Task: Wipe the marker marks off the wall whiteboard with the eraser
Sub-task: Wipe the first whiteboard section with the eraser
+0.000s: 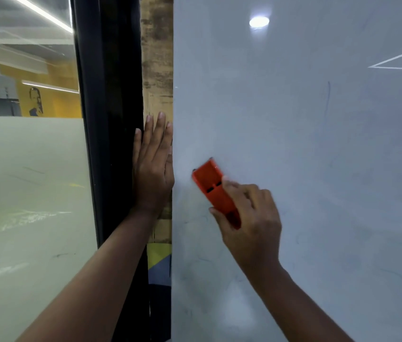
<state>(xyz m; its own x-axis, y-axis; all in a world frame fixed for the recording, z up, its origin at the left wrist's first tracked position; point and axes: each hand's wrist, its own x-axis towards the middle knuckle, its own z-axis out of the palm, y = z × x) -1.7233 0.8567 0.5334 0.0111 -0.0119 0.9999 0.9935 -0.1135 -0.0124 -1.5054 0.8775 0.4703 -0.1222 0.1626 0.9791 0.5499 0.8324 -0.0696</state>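
Observation:
The white wall whiteboard point(306, 144) fills the right of the view, its left edge running down the middle. My right hand point(251, 218) grips the lower end of an orange eraser point(211, 186), which lies tilted against the board close to that left edge. Faint smudges of marker point(202, 262) show below the eraser, and a thin blue line point(328, 99) stands higher to the right. My left hand point(153, 164) presses flat, fingers straight and pointing up, on the wall strip beside the board's edge.
A black door or window frame point(111, 119) runs vertically left of my left hand. A worn wooden-looking wall strip point(158, 58) sits between frame and board. Frosted glass point(30, 193) fills the far left, with a yellow room seen through its upper pane.

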